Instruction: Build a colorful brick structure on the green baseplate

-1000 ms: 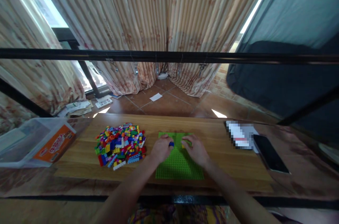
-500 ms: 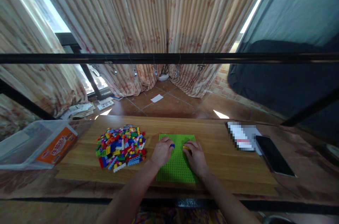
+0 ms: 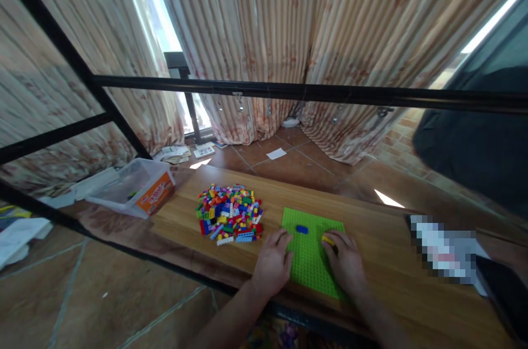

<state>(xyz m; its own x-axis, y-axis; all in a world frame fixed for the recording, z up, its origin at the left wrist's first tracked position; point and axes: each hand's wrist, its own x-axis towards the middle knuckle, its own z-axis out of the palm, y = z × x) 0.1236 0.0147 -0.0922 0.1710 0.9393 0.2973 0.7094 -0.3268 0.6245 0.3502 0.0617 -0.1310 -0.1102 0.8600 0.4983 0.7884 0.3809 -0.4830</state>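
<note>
A green baseplate (image 3: 310, 258) lies flat on the wooden table (image 3: 383, 266). A small blue brick (image 3: 301, 229) sits on the plate near its far left corner, free of both hands. My left hand (image 3: 273, 263) rests on the plate's left edge with its fingers curled and apart, holding nothing. My right hand (image 3: 346, 261) lies on the plate's right side, fingertips closed on a yellow brick (image 3: 327, 239). A heap of several mixed coloured bricks (image 3: 229, 213) lies on the table left of the plate.
A clear plastic bin (image 3: 134, 194) with an orange label stands at the table's left end. A blurred paper (image 3: 444, 248) and a dark phone (image 3: 501, 288) lie at the right. A black metal bar (image 3: 313, 93) crosses the view; curtains hang behind.
My left hand has let go of the blue brick, which now sits on the plate, and has drawn back towards me. The camera has swung left and down.
</note>
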